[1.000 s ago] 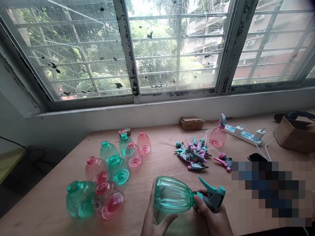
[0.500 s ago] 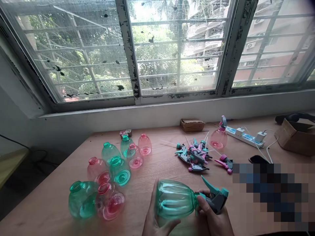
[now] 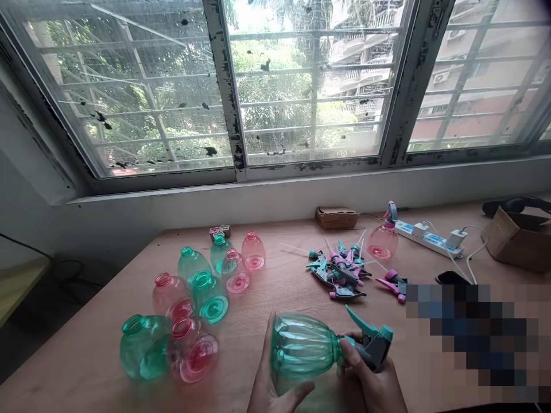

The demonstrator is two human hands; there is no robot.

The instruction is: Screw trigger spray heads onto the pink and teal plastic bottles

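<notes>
A clear green spray bottle (image 3: 303, 346) lies sideways between my hands, above the near part of the table. My left hand (image 3: 275, 381) is wrapped round its base end, thumb underneath. At the other end my right hand (image 3: 372, 376) grips the collar of the grey and teal spray head (image 3: 373, 344), with the thumb pressed on it. The spray head sits at the bottle's neck; whether it is fully tight I cannot tell. Some right fingers are hidden behind the neck.
Several open green and pink bottles (image 3: 193, 358) stand on the left of the wooden table. Loose spray heads (image 3: 342, 272) lie piled beyond my hands, one pink head (image 3: 394, 284) apart. Behind are a pink spray bottle (image 3: 383, 241), power strip (image 3: 430, 238) and cardboard boxes (image 3: 338, 218).
The spray head has shifted slightly left with my right hand, and its teal trigger has turned a little. My left hand keeps its hold on the bottle.
</notes>
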